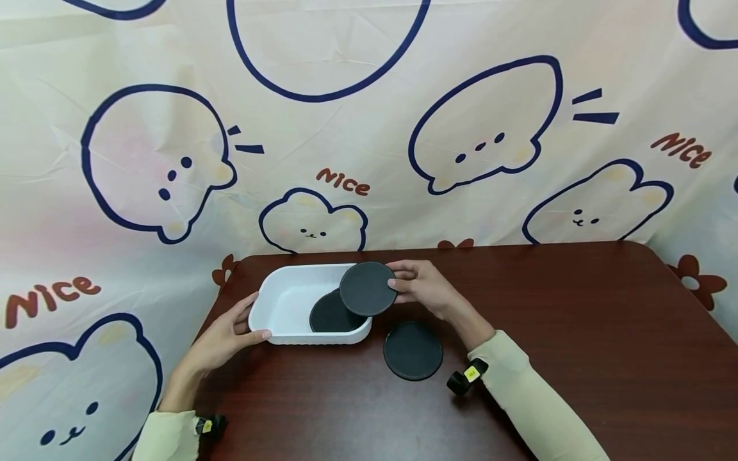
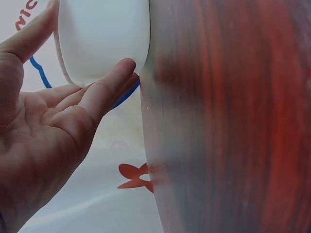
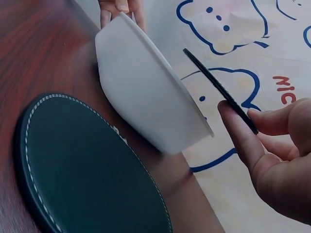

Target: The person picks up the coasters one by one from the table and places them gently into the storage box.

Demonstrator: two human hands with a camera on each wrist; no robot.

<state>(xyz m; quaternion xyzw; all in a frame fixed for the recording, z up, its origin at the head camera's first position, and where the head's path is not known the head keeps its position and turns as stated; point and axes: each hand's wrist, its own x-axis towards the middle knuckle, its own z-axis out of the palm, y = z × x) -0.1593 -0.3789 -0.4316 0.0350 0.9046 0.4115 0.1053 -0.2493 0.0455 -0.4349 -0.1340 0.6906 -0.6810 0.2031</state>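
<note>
At its left end, the white rectangular dish [image 1: 285,301] is held by my left hand [image 1: 221,336], with the thumb at the near corner and the fingers along the end wall. My right hand [image 1: 423,288] pinches the edge of a round dark coaster [image 1: 368,289] between thumb and fingers. That coaster is raised over the dish's right end; the right wrist view shows it tilted and apart from the rim. Inside the dish lies another dark coaster [image 1: 334,314], partly covered by the held one. A third coaster [image 3: 87,165], with white edge stitching, lies flat on the table near my right forearm.
The dark reddish-brown table [image 1: 576,352] extends to the right and toward me. Behind it hangs a pale cloth [image 1: 484,211] printed with cartoon figures. Each wrist carries a small black device, such as the right wrist device [image 1: 467,376].
</note>
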